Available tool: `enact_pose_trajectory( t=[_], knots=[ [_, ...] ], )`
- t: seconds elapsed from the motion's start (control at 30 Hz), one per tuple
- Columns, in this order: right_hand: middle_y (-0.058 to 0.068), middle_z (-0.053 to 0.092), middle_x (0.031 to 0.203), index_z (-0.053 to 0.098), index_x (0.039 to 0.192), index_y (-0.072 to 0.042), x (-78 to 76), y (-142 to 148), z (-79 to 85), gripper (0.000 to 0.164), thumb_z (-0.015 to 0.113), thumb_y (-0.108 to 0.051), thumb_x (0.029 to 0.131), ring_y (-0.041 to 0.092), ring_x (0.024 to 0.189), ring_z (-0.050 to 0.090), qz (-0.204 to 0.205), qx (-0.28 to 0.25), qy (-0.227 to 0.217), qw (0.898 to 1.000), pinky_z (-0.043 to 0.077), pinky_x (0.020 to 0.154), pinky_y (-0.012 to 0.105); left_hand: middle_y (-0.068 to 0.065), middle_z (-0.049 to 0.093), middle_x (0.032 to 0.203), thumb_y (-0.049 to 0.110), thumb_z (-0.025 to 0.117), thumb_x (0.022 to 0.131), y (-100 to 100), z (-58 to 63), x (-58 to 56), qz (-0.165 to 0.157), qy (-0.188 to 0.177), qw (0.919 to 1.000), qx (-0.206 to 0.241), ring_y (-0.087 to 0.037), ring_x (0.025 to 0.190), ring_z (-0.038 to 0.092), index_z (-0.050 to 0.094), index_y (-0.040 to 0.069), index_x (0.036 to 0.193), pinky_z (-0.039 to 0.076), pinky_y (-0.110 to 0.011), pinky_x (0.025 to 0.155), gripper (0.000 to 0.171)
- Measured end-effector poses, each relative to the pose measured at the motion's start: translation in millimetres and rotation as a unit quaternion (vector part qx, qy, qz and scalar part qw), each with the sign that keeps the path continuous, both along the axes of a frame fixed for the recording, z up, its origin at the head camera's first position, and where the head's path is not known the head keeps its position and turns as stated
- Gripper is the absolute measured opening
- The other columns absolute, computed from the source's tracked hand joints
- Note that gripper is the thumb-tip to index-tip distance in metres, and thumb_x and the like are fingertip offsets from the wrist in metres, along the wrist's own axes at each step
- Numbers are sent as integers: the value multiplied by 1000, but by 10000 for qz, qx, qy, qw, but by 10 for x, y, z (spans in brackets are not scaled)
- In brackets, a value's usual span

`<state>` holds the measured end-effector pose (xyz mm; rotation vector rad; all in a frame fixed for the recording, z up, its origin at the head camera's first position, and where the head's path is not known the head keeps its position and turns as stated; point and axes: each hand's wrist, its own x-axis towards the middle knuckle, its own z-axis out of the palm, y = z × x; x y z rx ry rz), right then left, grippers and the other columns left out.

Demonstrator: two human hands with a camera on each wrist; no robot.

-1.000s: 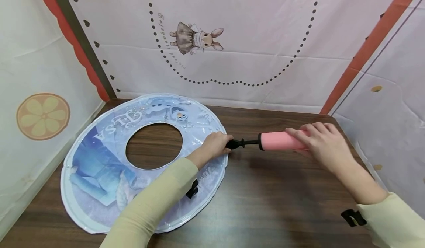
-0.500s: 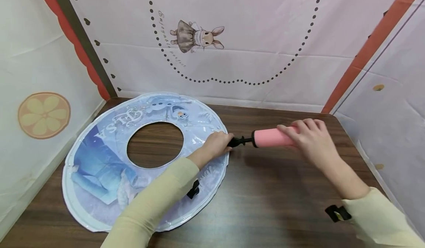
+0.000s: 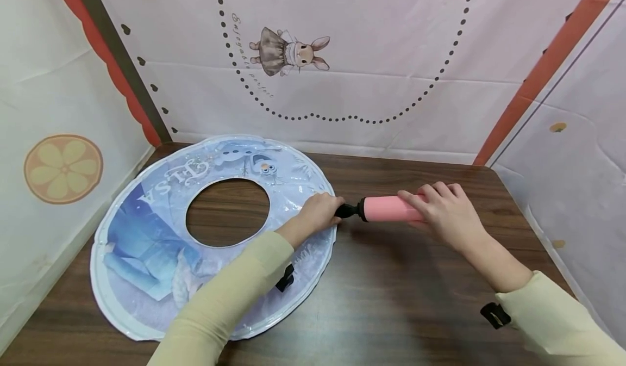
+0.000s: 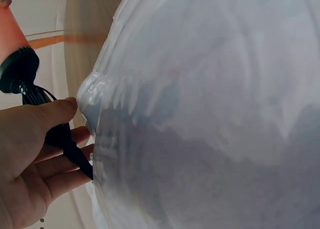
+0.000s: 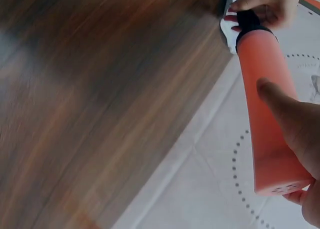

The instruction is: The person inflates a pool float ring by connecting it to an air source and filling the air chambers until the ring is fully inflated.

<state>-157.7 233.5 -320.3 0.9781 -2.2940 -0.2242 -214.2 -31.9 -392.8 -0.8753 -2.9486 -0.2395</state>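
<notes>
A blue and lilac swim ring (image 3: 146,246), printed with cartoon figures, lies on the left of the table. My right hand (image 3: 447,213) grips the pink barrel of a hand pump (image 3: 388,209), held sideways over the table. At the ring's right edge, my left hand (image 3: 318,212) holds the pump's black nozzle end (image 3: 346,211). In the left wrist view, the thumb and fingers (image 4: 60,164) surround that black end, and its narrow tip meets the edge of the clear-skinned ring (image 4: 200,114). The pump's black rod is almost fully inside the barrel.
The brown wooden table (image 3: 391,301) is bordered by printed cloth walls; the back one (image 3: 367,39) shows a rabbit. A red-orange stripe (image 3: 538,83) runs down the right corner. Black straps (image 3: 495,315) hang near the sleeves.
My right hand has pushed the pink barrel leftward toward my left hand, and the black rod between them has slid in. The left hand and swim ring stay in place.
</notes>
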Motion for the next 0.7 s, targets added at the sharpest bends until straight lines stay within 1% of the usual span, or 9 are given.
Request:
enact_pose_trajectory(
  t=[0.13, 0.23, 0.3, 0.37, 0.47, 0.53, 0.57, 0.63, 0.7],
  knots=[
    [13, 61, 90, 60, 117, -18, 38, 177, 107, 66, 84, -29, 57, 35, 83, 56, 52, 25, -37, 10000, 39, 64, 47, -6, 68, 90, 29, 71, 80, 14, 9, -7, 24, -64, 10000, -58, -21, 78, 64, 64, 12, 100, 51, -36, 68, 27],
    [13, 62, 90, 59, 119, -18, 76, 354, 198, 56, 75, -36, 68, 35, 82, 56, 79, -21, -111, 9999, 39, 64, 47, -6, 69, 92, 30, 71, 80, 18, 7, -11, 27, -133, 9999, -70, -21, 79, 64, 64, 13, 103, 51, -36, 70, 29],
    [13, 62, 90, 59, 119, -19, 109, 483, 260, 51, 60, -51, 81, 36, 83, 55, 1, -111, -146, 9998, 39, 65, 49, -6, 69, 93, 30, 71, 80, 15, 6, -14, 74, -171, 9998, -68, -22, 81, 64, 64, 13, 104, 50, -37, 71, 30],
    [12, 63, 91, 60, 118, -19, 146, 609, 323, 58, 38, -63, 88, 37, 83, 55, -142, -244, -164, 9995, 38, 66, 50, -6, 69, 93, 30, 71, 80, 12, 5, -16, 139, -194, 9997, -48, -22, 82, 64, 64, 14, 105, 50, -38, 71, 31],
    [12, 63, 90, 61, 116, -19, 185, 740, 393, 73, 15, -68, 87, 38, 83, 55, -353, -388, -84, 9986, 38, 68, 52, -6, 68, 93, 31, 71, 79, 5, 6, -17, 243, -196, 9995, -52, -23, 82, 64, 64, 15, 105, 50, -38, 70, 31],
    [12, 63, 91, 61, 115, -19, 189, 759, 404, 72, 16, -68, 87, 38, 84, 55, -348, -421, -70, 9985, 38, 69, 53, -6, 68, 93, 31, 71, 79, 4, 7, -14, 268, -176, 9995, -74, -23, 81, 64, 64, 15, 104, 50, -38, 69, 31],
    [12, 63, 91, 60, 116, -19, 186, 739, 400, 62, 30, -66, 88, 38, 84, 55, -319, -388, -88, 9987, 38, 69, 53, -6, 68, 93, 31, 71, 79, 4, 7, -12, 264, -156, 9995, -88, -23, 81, 64, 64, 15, 103, 50, -38, 69, 30],
    [12, 63, 91, 61, 116, -19, 158, 639, 354, 46, 55, -52, 85, 38, 84, 55, -156, -317, -85, 9993, 38, 67, 52, -6, 68, 92, 31, 72, 79, 6, 11, -5, 217, -119, 9997, -66, -23, 81, 64, 64, 14, 103, 50, -39, 68, 30],
    [13, 62, 90, 61, 116, -18, 108, 478, 280, 44, 71, -33, 75, 37, 84, 55, -26, -188, -14, 9998, 39, 65, 50, -6, 69, 92, 30, 72, 79, 8, 12, -2, 140, -51, 9999, -20, -23, 81, 64, 64, 13, 102, 50, -39, 69, 30]
  ],
)
